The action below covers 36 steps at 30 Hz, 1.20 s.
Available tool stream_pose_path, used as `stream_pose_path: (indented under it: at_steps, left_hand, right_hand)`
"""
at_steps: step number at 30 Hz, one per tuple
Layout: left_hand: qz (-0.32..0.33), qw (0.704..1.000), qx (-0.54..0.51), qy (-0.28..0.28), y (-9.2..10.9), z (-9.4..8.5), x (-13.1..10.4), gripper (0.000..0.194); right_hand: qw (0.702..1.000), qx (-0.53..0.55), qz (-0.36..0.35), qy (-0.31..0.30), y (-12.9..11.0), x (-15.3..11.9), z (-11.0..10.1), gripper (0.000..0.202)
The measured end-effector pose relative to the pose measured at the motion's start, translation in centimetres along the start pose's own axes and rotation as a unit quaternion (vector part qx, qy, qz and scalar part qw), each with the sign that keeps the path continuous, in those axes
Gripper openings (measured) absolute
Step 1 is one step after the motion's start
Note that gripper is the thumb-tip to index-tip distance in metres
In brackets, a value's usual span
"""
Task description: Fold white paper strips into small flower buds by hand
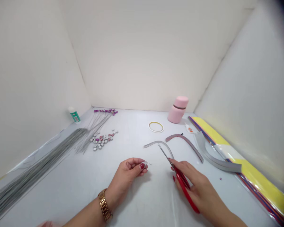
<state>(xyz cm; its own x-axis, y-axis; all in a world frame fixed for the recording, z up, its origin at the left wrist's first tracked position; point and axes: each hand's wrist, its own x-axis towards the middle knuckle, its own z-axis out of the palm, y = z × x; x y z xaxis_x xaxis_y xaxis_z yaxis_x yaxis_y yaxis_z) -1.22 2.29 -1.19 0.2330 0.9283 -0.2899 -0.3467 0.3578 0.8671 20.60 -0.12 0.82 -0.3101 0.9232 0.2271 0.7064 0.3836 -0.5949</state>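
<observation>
Near the front middle of the table, my left hand (133, 168) pinches a small silvery piece (146, 163) between thumb and fingertips; a thin bit of it sticks out to the right. My right hand (195, 183) is closed round the red handles of a pair of scissors (186, 192), whose blades point up and left, away from the piece. A thin grey strip (156, 142) curves behind the blades. Small silver and pink folded pieces (104, 140) lie in a loose pile to the left.
Grey wires (49, 151) run along the left, with purple-tipped stems (106, 111) behind. A tape ring (156, 127), pink bottle (178, 110) and glue stick (74, 115) stand or lie farther back. Right are a mauve strip (188, 141), wide grey strips (217, 160) and yellow-topped sheets (257, 176).
</observation>
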Motion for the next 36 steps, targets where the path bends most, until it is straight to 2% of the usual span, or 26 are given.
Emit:
stream_pose_path:
  at_steps: [3, 6, 9, 11, 13, 16, 17, 19, 22, 24, 31, 36]
  left_hand:
    - [-0.013, 1.0, -0.009, 0.009, 0.0, 0.0, 0.0, 0.024]
    - [-0.01, 1.0, 0.004, 0.001, 0.1, 0.0, -0.1, 0.026]
    - [-0.004, 0.999, 0.03, -0.014, 0.3, 0.0, -0.2, 0.026]
    - [0.005, 0.999, 0.036, -0.017, 0.3, 0.0, -0.3, 0.026]
    - [0.015, 0.999, 0.026, -0.015, 0.4, 0.1, -0.3, 0.025]
    - [0.015, 1.0, 0.02, -0.016, 0.4, 0.2, -0.3, 0.023]
    - [0.013, 0.999, 0.027, -0.019, 0.4, 0.2, -0.3, 0.022]
    - [0.014, 0.998, 0.049, -0.024, 0.4, 0.3, -0.5, 0.022]
    - [0.032, 0.994, 0.095, -0.039, 0.4, 0.4, -0.7, 0.021]
    - [0.048, 0.99, 0.119, -0.053, 0.3, 0.4, -0.8, 0.02]
    - [0.054, 0.992, 0.103, -0.053, 0.2, 0.5, -0.8, 0.021]
    - [0.018, 0.995, 0.081, -0.062, 0.2, 0.7, -0.5, 0.012]
  right_hand:
    - [0.991, -0.119, 0.032, 0.045, 1.6, -0.1, -0.6, 0.04]
    - [0.954, -0.26, 0.119, 0.087, 4.0, -0.1, -1.6, 0.039]
    - [0.928, -0.318, 0.19, 0.046, 6.3, -0.3, -2.7, 0.036]
    - [0.931, -0.312, 0.186, 0.013, 7.1, -0.4, -3.3, 0.032]
    - [0.94, -0.295, 0.172, 0.015, 7.1, -0.4, -3.6, 0.03]
    - [0.96, -0.208, 0.155, 0.102, 5.0, 0.1, -3.0, 0.029]
    - [0.977, -0.129, 0.136, 0.097, 3.8, 0.4, -2.6, 0.026]
    - [0.992, 0.039, 0.124, 0.009, 1.3, 1.0, -1.3, 0.022]
    - [0.962, 0.215, 0.126, -0.113, -1.9, 1.9, 0.9, 0.023]
    - [0.944, 0.265, 0.134, -0.147, -3.1, 2.4, 2.1, 0.02]
    - [0.902, 0.377, 0.158, -0.137, -3.3, 3.1, 3.6, 0.022]
    - [0.899, 0.397, 0.137, -0.128, -2.7, 2.8, 4.1, 0.022]
